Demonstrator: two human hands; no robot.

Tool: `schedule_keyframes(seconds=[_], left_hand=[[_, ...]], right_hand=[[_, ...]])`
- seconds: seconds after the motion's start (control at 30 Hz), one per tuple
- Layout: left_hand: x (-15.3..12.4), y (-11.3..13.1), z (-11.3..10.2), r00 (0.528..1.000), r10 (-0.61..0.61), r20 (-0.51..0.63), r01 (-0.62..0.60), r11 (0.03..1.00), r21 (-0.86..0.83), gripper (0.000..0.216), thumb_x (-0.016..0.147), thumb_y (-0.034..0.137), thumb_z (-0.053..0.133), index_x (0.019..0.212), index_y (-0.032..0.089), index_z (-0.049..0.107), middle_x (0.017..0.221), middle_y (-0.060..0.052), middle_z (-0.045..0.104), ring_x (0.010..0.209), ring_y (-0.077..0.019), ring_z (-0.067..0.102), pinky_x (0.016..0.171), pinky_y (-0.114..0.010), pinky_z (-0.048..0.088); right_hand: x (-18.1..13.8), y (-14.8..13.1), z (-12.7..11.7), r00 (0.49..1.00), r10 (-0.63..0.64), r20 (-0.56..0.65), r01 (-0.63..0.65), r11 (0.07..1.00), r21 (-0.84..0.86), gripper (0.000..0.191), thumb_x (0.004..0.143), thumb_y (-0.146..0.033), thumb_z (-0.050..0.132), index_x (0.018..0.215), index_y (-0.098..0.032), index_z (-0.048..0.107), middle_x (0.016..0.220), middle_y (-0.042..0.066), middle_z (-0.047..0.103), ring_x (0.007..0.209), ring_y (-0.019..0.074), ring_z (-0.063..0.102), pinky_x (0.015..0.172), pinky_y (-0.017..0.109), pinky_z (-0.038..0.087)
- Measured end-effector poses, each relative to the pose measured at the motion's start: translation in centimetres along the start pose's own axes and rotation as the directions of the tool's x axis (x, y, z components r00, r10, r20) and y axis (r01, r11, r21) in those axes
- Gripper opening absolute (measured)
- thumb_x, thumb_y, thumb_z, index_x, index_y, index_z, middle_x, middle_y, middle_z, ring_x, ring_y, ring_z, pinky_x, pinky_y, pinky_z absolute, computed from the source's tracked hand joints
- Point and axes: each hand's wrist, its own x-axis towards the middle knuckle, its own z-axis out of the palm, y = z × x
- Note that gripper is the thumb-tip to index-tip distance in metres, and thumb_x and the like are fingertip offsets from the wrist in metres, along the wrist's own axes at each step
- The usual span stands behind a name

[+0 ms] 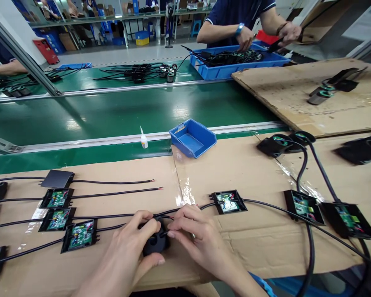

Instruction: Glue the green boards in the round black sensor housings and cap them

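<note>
My left hand [134,243] is closed around a small black rounded housing [157,244] on the cardboard, thumb at its near side and fingers over its top. Just to its right, my right hand [196,229] is pinched together at the housing's edge. A thin dark wire [165,234] seems to run from its fingertips to the housing; its far end is hidden. Behind both hands passes a black cable [120,215]. Right of them lies an open black case with a green circuit board [229,202], with cables leaving both sides.
Several open circuit-board cases [79,236] with cables lie at left, one under a black cover [57,179]. More cases [306,206] lie at right. Beyond are a blue bin [193,140] and a small white bottle [144,139]. A co-worker [235,24] handles parts over a blue crate [212,73].
</note>
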Motion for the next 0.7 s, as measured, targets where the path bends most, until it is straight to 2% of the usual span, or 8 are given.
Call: schedule_keyframes(seconds=[0.13,0.2,0.3,0.37,0.47,0.53,0.6,0.7], left_hand=[[0.3,0.1,-0.3,0.999,-0.005,0.036,0.008,0.995,-0.095,0.044,0.071,0.019,0.082,0.107,0.028,0.059,0.124,-0.003,0.062,0.098,-0.0224,0.07,0.076,-0.029,0.059],[0.6,-0.1,-0.4,0.999,-0.001,0.035,0.006,0.991,-0.131,0.043,0.07,0.019,0.083,0.106,0.028,0.06,0.125,-0.003,0.063,0.101,-0.0217,0.07,0.079,-0.027,0.059],[0.7,-0.7,0.0,0.999,0.034,-0.033,-0.038,0.987,-0.156,0.048,0.064,0.02,0.089,0.103,0.025,0.062,0.118,-0.003,0.068,0.1,-0.0222,0.07,0.08,-0.027,0.059],[0.6,-1.0,0.6,0.989,0.077,-0.123,-0.096,0.983,-0.154,0.047,0.064,0.024,0.089,0.102,0.024,0.062,0.111,-0.004,0.07,0.099,-0.0223,0.07,0.082,-0.028,0.059],[0.0,-1.0,2.0,0.936,0.181,-0.301,-0.221,0.97,-0.103,0.031,0.082,0.034,0.076,0.105,0.022,0.06,0.109,-0.006,0.072,0.1,-0.0209,0.069,0.083,-0.028,0.059],[-0.8,-0.8,2.9,0.881,0.255,-0.399,-0.286,0.958,-0.02,0.025,0.093,0.035,0.063,0.112,0.02,0.06,0.113,-0.009,0.07,0.104,-0.0203,0.067,0.087,-0.028,0.058],[-1.7,-0.5,3.5,0.844,0.294,-0.449,-0.305,0.951,0.048,0.028,0.096,0.033,0.058,0.12,0.017,0.058,0.117,-0.011,0.069,0.11,-0.0202,0.065,0.093,-0.028,0.056],[-2.9,-0.8,3.3,0.872,0.239,-0.426,-0.263,0.965,0.001,0.049,0.092,0.044,0.064,0.133,0.019,0.053,0.121,-0.011,0.067,0.113,-0.02,0.063,0.098,-0.028,0.053]], right_hand=[[0.1,-0.3,-0.1,0.999,-0.027,-0.031,0.026,0.999,-0.021,0.009,0.092,-0.015,0.062,0.085,-0.019,0.066,0.083,0.003,0.062,0.078,0.0143,0.058,0.073,0.028,0.045],[-0.4,-0.7,-0.1,0.991,-0.046,-0.127,0.034,0.995,-0.092,0.006,0.091,-0.016,0.062,0.09,-0.02,0.066,0.089,0.005,0.063,0.084,0.0168,0.06,0.077,0.03,0.048],[-2.0,-1.3,0.5,0.972,0.018,-0.233,-0.066,0.977,-0.201,0.006,0.093,-0.018,0.058,0.09,-0.019,0.063,0.086,0.007,0.062,0.079,0.0176,0.062,0.07,0.029,0.05],[-3.2,-1.7,1.6,0.981,0.147,-0.124,-0.17,0.963,-0.209,0.013,0.097,-0.021,0.05,0.096,-0.019,0.063,0.085,0.006,0.064,0.073,0.0171,0.064,0.064,0.027,0.052],[-4.2,-2.0,3.7,0.963,0.266,0.046,-0.251,0.946,-0.207,0.033,0.1,-0.029,0.041,0.126,-0.015,0.058,0.117,0.016,0.063,0.104,0.0248,0.065,0.083,0.034,0.057],[-4.4,-2.3,5.0,0.959,0.282,0.044,-0.269,0.944,-0.19,0.046,0.101,-0.033,0.039,0.141,-0.013,0.047,0.135,0.02,0.052,0.127,0.0295,0.053,0.1,0.042,0.052],[-4.7,-2.7,5.7,0.954,0.298,0.026,-0.292,0.945,-0.146,0.051,0.101,-0.034,0.039,0.148,-0.014,0.039,0.141,0.019,0.047,0.135,0.0291,0.045,0.107,0.044,0.047],[-5.1,-3.4,6.0,0.935,0.355,0.019,-0.354,0.934,-0.048,0.05,0.101,-0.036,0.042,0.148,-0.019,0.038,0.14,0.016,0.048,0.134,0.0263,0.045,0.109,0.042,0.046]])
